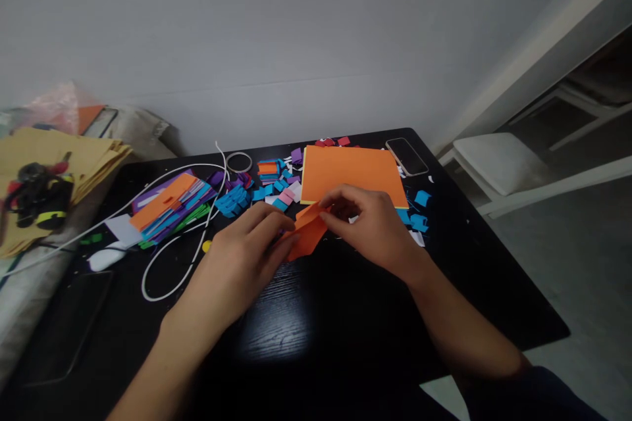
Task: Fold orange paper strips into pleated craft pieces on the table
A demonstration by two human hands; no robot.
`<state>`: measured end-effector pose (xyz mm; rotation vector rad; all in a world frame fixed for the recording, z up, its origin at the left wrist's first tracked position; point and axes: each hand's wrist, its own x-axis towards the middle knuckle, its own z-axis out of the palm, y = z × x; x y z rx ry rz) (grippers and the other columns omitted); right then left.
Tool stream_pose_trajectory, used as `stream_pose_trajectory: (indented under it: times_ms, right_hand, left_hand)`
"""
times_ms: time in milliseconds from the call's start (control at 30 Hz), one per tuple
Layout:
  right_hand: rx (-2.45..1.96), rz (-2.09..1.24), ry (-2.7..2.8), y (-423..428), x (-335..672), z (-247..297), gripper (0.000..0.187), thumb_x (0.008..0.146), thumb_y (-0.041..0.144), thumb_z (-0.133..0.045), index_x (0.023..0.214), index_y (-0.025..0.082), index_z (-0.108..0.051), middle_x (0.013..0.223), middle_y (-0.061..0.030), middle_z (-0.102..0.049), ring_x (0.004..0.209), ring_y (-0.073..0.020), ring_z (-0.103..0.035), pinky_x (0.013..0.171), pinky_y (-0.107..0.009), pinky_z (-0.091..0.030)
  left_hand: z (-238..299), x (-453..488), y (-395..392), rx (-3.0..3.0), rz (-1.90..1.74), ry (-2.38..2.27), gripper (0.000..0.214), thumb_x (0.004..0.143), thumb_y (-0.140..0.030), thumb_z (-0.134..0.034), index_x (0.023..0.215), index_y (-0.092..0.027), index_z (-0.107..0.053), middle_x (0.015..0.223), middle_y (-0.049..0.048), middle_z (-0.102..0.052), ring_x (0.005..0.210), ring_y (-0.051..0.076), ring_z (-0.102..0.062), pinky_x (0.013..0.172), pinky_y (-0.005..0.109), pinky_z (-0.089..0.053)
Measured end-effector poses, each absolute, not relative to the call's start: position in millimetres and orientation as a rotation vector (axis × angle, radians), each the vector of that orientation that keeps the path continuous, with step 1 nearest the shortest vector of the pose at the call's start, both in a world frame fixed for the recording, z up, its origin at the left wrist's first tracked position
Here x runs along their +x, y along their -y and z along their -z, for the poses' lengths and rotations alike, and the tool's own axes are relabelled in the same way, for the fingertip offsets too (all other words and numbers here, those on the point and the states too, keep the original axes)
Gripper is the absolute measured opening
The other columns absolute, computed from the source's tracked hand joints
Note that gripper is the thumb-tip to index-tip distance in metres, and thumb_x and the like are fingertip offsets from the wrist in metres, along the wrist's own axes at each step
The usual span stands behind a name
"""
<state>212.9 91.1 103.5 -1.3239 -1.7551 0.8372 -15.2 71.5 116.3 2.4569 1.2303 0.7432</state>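
Both hands work on a small folded piece of orange paper [307, 234] lying on the black table [316, 329]. My left hand [249, 250] pinches its left edge with the fingers pressed together. My right hand [372, 223] is closed over its upper right corner, fingers curled on the fold. Just behind the hands lies a stack of orange paper sheets [351, 173].
Small folded paper pieces in blue [234, 200], purple and pink lie scattered behind the hands. A pile of coloured strips [170, 207] and a white cable [172, 276] sit to the left, a phone [406, 156] at the back right. A white chair [498, 161] stands beyond the table's right edge.
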Motion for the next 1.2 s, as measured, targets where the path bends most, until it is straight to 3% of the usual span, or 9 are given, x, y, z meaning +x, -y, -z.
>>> stream_pose_trajectory:
  times_ms: [233,467,600,800,1033,1200]
  right_hand:
    - [-1.292,-0.833,1.804,-90,213,-104,0.013,0.084,0.010,-0.072,0.092,0.020,-0.073,0.079,0.0009,-0.074,0.067,-0.0132,-0.066,0.064,-0.028,-0.053]
    - [-1.235,-0.763,1.894,-89,212,-105,0.021,0.081,0.004,-0.071,0.094,0.020,-0.072,0.085,0.0009,-0.075,0.068,-0.0122,-0.065,0.065,-0.026,-0.051]
    - [-1.191,-0.652,1.926,-87,210,-103,0.013,0.088,0.008,-0.070,0.095,0.019,-0.072,0.085,0.0000,-0.074,0.070,-0.0124,-0.066,0.066,-0.026,-0.051]
    - [-1.111,-0.631,1.934,-86,210,-104,0.008,0.095,0.015,-0.069,0.099,0.021,-0.073,0.096,-0.0011,-0.080,0.081,-0.0148,-0.073,0.073,-0.028,-0.057]
    - [-1.007,-0.679,1.949,-82,209,-103,0.011,0.096,0.015,-0.070,0.100,0.025,-0.072,0.106,-0.0005,-0.083,0.096,-0.0181,-0.079,0.082,-0.031,-0.062]
    - [-1.023,-0.749,1.904,-79,207,-107,0.012,0.093,0.014,-0.070,0.096,0.024,-0.075,0.103,-0.0003,-0.083,0.091,-0.0171,-0.079,0.081,-0.031,-0.063]
  left_hand:
    - [-116,-16,-71,2.438,-0.755,-1.241,0.008,0.101,-0.018,-0.057,0.098,-0.020,-0.065,0.097,0.0025,-0.070,0.077,0.014,-0.066,0.065,0.025,-0.048]
    - [-121,-12,-68,2.314,-0.849,-1.352,0.003,0.096,-0.020,-0.064,0.094,-0.021,-0.066,0.083,-0.0021,-0.071,0.072,0.013,-0.068,0.065,0.024,-0.049]
    - [-125,-11,-63,2.231,-0.896,-1.380,0.004,0.096,-0.021,-0.064,0.091,-0.021,-0.066,0.079,-0.0032,-0.070,0.068,0.012,-0.066,0.063,0.024,-0.049]
    - [-129,-18,-67,2.044,-0.903,-1.275,0.014,0.099,-0.035,-0.064,0.094,-0.023,-0.069,0.090,0.0002,-0.072,0.082,0.017,-0.067,0.071,0.029,-0.051]
    - [-119,-11,-83,1.789,-0.930,-1.252,0.012,0.096,-0.034,-0.070,0.098,-0.023,-0.072,0.095,0.0014,-0.075,0.088,0.017,-0.069,0.079,0.029,-0.055]
    - [-118,-6,-84,1.687,-0.902,-1.158,0.012,0.094,-0.033,-0.072,0.094,-0.021,-0.071,0.079,-0.0008,-0.070,0.069,0.013,-0.065,0.064,0.024,-0.053]
